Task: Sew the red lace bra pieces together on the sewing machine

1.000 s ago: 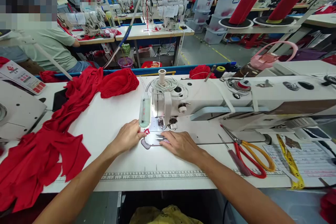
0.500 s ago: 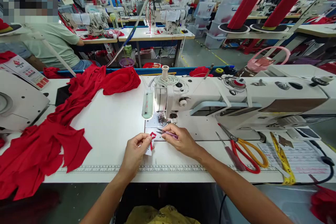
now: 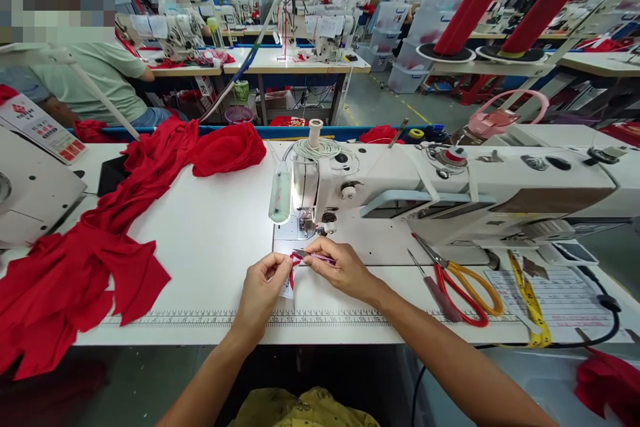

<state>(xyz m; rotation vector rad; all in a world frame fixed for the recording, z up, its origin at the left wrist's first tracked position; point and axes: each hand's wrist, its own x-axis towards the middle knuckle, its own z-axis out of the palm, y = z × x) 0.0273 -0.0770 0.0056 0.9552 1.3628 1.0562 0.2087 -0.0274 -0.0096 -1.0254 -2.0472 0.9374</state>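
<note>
My left hand [image 3: 261,290] pinches a small white label with a red fabric strip [image 3: 293,272] along it, held above the table's front part. In my right hand [image 3: 341,269] is a pair of thread snips [image 3: 320,257], gripped between thumb and fingers. The pointed blades reach left and meet the top of the red strip; whether they are closed on it I cannot tell. Just behind both hands stands the sewing machine [image 3: 390,180], its needle area [image 3: 306,221] lit. Part of the label is hidden by my left fingers.
Red fabric pieces [image 3: 100,260] are heaped along the left side. To the right lie orange-and-red-handled scissors [image 3: 465,283], an awl-like tool [image 3: 440,293], a yellow tape measure [image 3: 530,307] and a written sheet [image 3: 565,297]. A printed ruler [image 3: 330,319] runs along the front edge. A co-worker [image 3: 95,80] sits beyond.
My right hand has moved slightly left, bringing the snips' blades from beside the red strip onto its top end. My left hand keeps its pinch. The view has shifted slightly.
</note>
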